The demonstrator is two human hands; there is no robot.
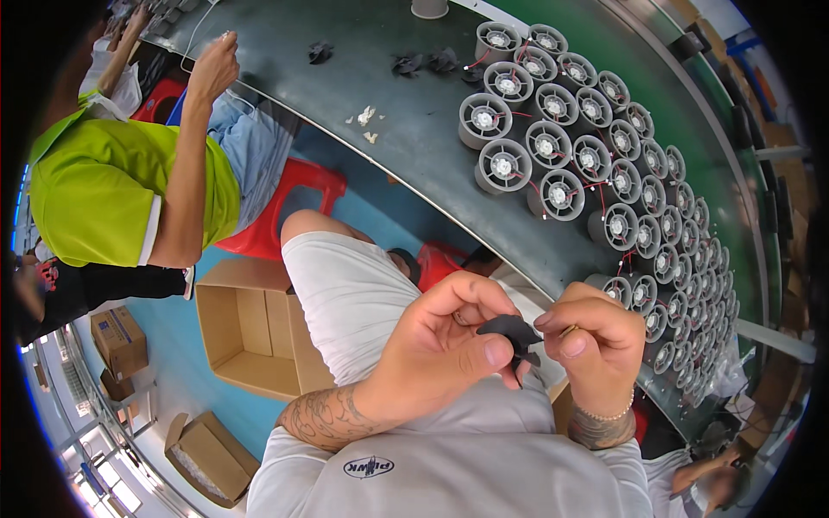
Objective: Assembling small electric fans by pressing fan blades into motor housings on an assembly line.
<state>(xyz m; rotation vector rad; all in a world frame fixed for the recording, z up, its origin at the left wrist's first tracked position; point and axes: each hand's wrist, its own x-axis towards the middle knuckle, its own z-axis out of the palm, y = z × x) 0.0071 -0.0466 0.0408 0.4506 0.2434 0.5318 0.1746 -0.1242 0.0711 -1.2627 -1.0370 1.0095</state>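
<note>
My left hand [436,332] is closed on a small black fan impeller [511,331], its curved blades showing between thumb and fingers. Just right of it, my right hand [600,337] pinches a tiny brass-coloured piece [568,331] close to the impeller. What that piece is, I cannot make out. Both hands are above my lap, by the edge of the dark green worktable [414,155]. On the table stand many round grey fan housings [557,194] with white centres and red wires. More black impellers [423,62] lie near the far side.
Small white scraps [366,115] lie on the table. To the left, a co-worker in a lime-green shirt [129,190] sits on a red stool [302,190]. An open cardboard box [246,375] stands on the blue floor, with more boxes [121,341] behind it.
</note>
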